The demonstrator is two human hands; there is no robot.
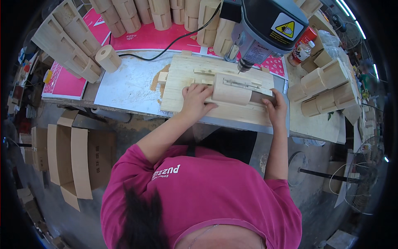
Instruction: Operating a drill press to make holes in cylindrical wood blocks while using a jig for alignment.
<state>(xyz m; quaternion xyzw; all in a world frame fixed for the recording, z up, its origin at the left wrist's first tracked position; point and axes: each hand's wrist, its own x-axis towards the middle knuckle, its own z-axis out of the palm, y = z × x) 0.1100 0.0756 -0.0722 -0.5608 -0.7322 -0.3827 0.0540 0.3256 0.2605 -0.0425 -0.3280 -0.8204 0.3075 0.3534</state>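
A pale wooden cylinder (pixel 230 94) lies on its side on a wooden board (pixel 178 93), with a long recess in its upper face. My left hand (pixel 195 99) holds the cylinder's left end, fingers bent over it and thumb along the near side. At the other end, a flat dark brown piece (pixel 259 98) juts out of the cylinder. My right hand (pixel 276 108) pinches that piece between thumb and fingers. Above and behind the cylinder is a drill press (pixel 265 37); its chuck (pixel 245 65) and thin bit point down, apart from the wood.
Wooden cylinders stand stacked along the back (pixel 161 14) and far left (pixel 68 45); others lie at right (pixel 327 89). One short cylinder (pixel 108 58) stands alone. A black cable (pixel 174 43) crosses the table. A bottle (pixel 302 53) stands right; an open cardboard box (pixel 74 157) is on the floor.
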